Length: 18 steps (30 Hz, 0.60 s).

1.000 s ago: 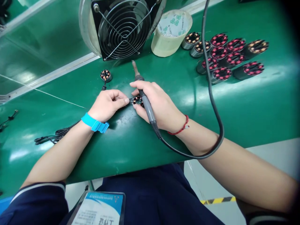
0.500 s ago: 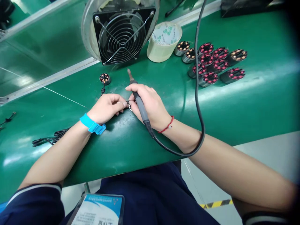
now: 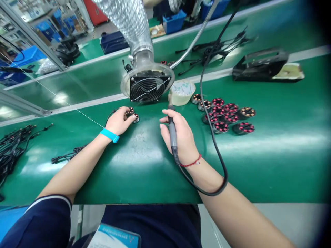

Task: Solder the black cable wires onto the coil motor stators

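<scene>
My left hand (image 3: pixel 118 121), with a blue wrist strap, reaches forward on the green bench and its fingers close on a small motor stator (image 3: pixel 134 117) lying just in front of the extraction fan (image 3: pixel 147 88). A second small stator (image 3: pixel 131 110) lies right beside it. My right hand (image 3: pixel 178 134) is wrapped round a soldering iron (image 3: pixel 171 127), tip pointing away toward the roll of tape (image 3: pixel 181 92). The iron's black cable (image 3: pixel 214 137) loops round my right wrist and runs up to the back of the bench.
A cluster of several stators with red and copper windings (image 3: pixel 227 117) lies right of the tape. A black stand (image 3: pixel 261 65) sits at the back right. Black wire bundles (image 3: pixel 12 144) lie at the far left, more (image 3: pixel 214 46) behind the rail. A foil duct (image 3: pixel 129 20) rises from the fan.
The view has lifted to take in more of the bench. My left hand has moved forward-left from the spot between my hands to the stators by the fan. My hands have come apart.
</scene>
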Each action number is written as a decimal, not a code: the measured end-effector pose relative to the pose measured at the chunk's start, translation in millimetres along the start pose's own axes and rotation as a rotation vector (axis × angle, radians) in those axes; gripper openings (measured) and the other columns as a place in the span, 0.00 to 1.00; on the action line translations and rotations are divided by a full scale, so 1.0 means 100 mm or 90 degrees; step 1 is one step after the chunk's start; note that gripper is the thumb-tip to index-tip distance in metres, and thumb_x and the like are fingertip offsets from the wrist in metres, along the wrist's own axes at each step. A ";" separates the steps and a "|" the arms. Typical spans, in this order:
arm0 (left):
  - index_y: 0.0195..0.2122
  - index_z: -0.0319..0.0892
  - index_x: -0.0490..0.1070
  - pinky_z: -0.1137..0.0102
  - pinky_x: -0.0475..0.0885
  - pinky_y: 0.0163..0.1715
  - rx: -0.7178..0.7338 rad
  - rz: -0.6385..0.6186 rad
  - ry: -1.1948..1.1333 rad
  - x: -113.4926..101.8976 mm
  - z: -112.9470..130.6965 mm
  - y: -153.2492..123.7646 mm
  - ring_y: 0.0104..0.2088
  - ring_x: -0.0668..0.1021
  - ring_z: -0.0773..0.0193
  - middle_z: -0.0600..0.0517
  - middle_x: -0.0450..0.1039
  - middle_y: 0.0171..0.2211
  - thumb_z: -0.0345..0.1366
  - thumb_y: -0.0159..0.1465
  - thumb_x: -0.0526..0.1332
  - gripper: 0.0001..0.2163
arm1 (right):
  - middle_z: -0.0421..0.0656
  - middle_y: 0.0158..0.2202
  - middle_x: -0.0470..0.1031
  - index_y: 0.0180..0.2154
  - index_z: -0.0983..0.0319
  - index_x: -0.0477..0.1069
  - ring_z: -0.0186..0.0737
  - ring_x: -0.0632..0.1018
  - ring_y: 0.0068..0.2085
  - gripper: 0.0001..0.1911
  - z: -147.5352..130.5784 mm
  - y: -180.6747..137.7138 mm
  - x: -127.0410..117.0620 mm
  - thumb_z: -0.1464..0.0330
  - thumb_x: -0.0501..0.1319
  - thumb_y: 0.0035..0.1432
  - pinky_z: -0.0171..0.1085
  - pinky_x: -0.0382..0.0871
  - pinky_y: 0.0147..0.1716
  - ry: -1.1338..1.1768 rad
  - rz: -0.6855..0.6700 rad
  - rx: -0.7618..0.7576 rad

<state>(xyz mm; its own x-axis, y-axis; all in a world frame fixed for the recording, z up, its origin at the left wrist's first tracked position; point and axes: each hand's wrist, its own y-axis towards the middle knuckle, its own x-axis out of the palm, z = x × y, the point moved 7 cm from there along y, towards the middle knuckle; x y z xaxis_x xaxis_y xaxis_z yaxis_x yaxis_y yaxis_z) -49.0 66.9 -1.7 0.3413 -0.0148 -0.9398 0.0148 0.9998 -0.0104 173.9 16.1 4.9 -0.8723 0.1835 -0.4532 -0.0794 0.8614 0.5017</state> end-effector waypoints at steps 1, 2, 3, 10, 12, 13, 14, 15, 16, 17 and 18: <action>0.53 0.38 0.69 0.65 0.69 0.40 0.008 -0.031 0.033 0.03 0.04 0.01 0.39 0.76 0.58 0.46 0.75 0.40 0.49 0.63 0.58 0.23 | 0.44 0.42 0.78 0.53 0.60 0.65 0.43 0.77 0.44 0.21 0.05 0.04 -0.05 0.70 0.56 0.57 0.46 0.72 0.49 -0.020 0.028 0.001; 0.53 0.38 0.69 0.64 0.70 0.43 0.012 -0.053 0.063 0.06 0.08 0.01 0.42 0.77 0.55 0.45 0.75 0.43 0.51 0.62 0.58 0.25 | 0.45 0.42 0.78 0.54 0.60 0.65 0.44 0.77 0.44 0.22 0.13 0.08 -0.10 0.70 0.55 0.56 0.47 0.72 0.49 -0.033 0.048 0.020; 0.54 0.38 0.69 0.62 0.70 0.44 0.014 -0.063 0.089 0.07 0.11 0.01 0.45 0.77 0.53 0.43 0.75 0.45 0.53 0.62 0.58 0.27 | 0.46 0.42 0.78 0.54 0.60 0.64 0.44 0.78 0.43 0.23 0.23 0.12 -0.13 0.69 0.55 0.56 0.47 0.72 0.49 -0.039 0.051 0.058; 0.49 0.41 0.71 0.62 0.73 0.42 -0.034 -0.054 0.127 0.03 0.03 0.02 0.43 0.80 0.50 0.44 0.78 0.43 0.49 0.63 0.56 0.20 | 0.42 0.35 0.81 0.56 0.60 0.62 0.42 0.82 0.39 0.24 0.41 0.11 -0.03 0.65 0.54 0.58 0.42 0.73 0.43 0.015 -0.100 0.215; 0.47 0.41 0.72 0.64 0.73 0.40 -0.056 -0.031 0.115 -0.03 -0.14 0.11 0.43 0.81 0.51 0.45 0.79 0.41 0.49 0.63 0.56 0.19 | 0.42 0.35 0.81 0.55 0.59 0.63 0.42 0.82 0.36 0.22 0.33 0.06 0.02 0.63 0.53 0.60 0.42 0.74 0.40 0.007 -0.117 0.191; 0.47 0.41 0.72 0.64 0.73 0.40 -0.072 -0.017 0.109 -0.06 -0.24 0.17 0.43 0.81 0.51 0.45 0.79 0.40 0.49 0.63 0.56 0.19 | 0.41 0.35 0.81 0.54 0.59 0.64 0.42 0.82 0.35 0.21 0.30 0.04 0.05 0.62 0.53 0.60 0.42 0.74 0.39 -0.001 -0.127 0.177; 0.47 0.40 0.72 0.65 0.73 0.41 -0.088 -0.002 0.102 -0.09 -0.35 0.26 0.43 0.81 0.52 0.45 0.79 0.41 0.49 0.63 0.57 0.19 | 0.41 0.35 0.81 0.54 0.58 0.64 0.41 0.82 0.35 0.20 0.27 0.01 0.08 0.62 0.53 0.60 0.41 0.75 0.39 -0.006 -0.134 0.161; 0.47 0.40 0.72 0.65 0.73 0.41 -0.103 0.012 0.095 -0.13 -0.45 0.36 0.43 0.81 0.52 0.45 0.79 0.41 0.48 0.63 0.57 0.19 | 0.41 0.36 0.81 0.53 0.58 0.65 0.40 0.82 0.36 0.20 0.26 -0.01 0.12 0.63 0.53 0.61 0.41 0.75 0.39 -0.006 -0.143 0.145; 0.48 0.40 0.72 0.66 0.73 0.43 -0.114 0.026 0.087 -0.16 -0.54 0.47 0.44 0.81 0.52 0.44 0.79 0.43 0.48 0.63 0.57 0.19 | 0.40 0.36 0.81 0.53 0.58 0.65 0.39 0.82 0.36 0.19 0.25 -0.02 0.15 0.63 0.52 0.61 0.39 0.76 0.39 -0.006 -0.152 0.121; 0.49 0.39 0.72 0.66 0.73 0.44 -0.123 0.038 0.078 -0.19 -0.61 0.60 0.46 0.80 0.53 0.44 0.78 0.44 0.47 0.63 0.57 0.19 | 0.40 0.36 0.81 0.53 0.58 0.65 0.38 0.83 0.36 0.18 0.24 -0.04 0.17 0.63 0.52 0.61 0.38 0.76 0.39 -0.012 -0.157 0.098; 0.50 0.39 0.71 0.66 0.73 0.46 -0.127 0.050 0.069 -0.22 -0.66 0.74 0.47 0.80 0.53 0.43 0.78 0.46 0.46 0.64 0.57 0.19 | 0.40 0.36 0.81 0.52 0.58 0.66 0.37 0.83 0.36 0.18 0.25 -0.04 0.19 0.64 0.53 0.62 0.37 0.77 0.39 -0.020 -0.156 0.075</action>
<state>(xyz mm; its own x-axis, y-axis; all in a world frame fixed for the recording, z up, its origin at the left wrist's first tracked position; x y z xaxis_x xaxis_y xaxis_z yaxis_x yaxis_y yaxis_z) -117.4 142.3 -4.5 0.2304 0.0535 -0.9716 -0.1982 0.9801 0.0070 169.7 27.5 -24.1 -0.8183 -0.0237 -0.5743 -0.2274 0.9309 0.2857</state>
